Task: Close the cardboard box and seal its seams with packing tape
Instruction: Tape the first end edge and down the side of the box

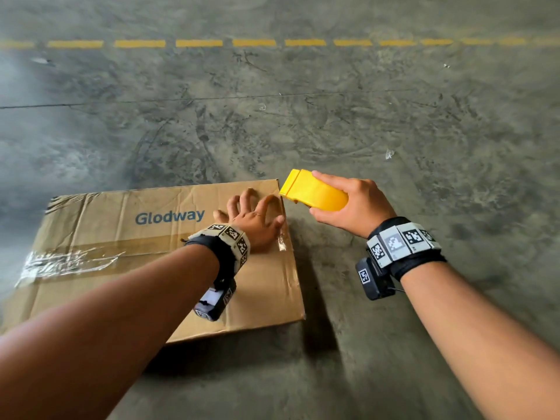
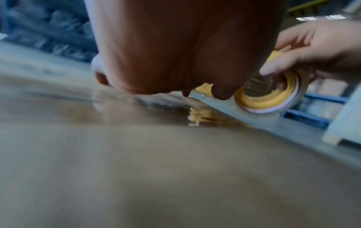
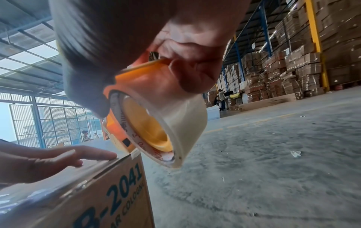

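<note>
The cardboard box (image 1: pixel 145 256) lies closed on the concrete floor (image 1: pixel 394 131), clear tape (image 1: pixel 69 262) along its top seam; the left hand (image 1: pixel 257 219) presses flat on the lid near the right edge, fingers spread; the right hand (image 1: pixel 354 204) is wrapped around the yellow tape dispenser (image 1: pixel 312 192), held just beside the box's far right corner, its roll (image 3: pixel 175 123) off the cardboard.
</note>
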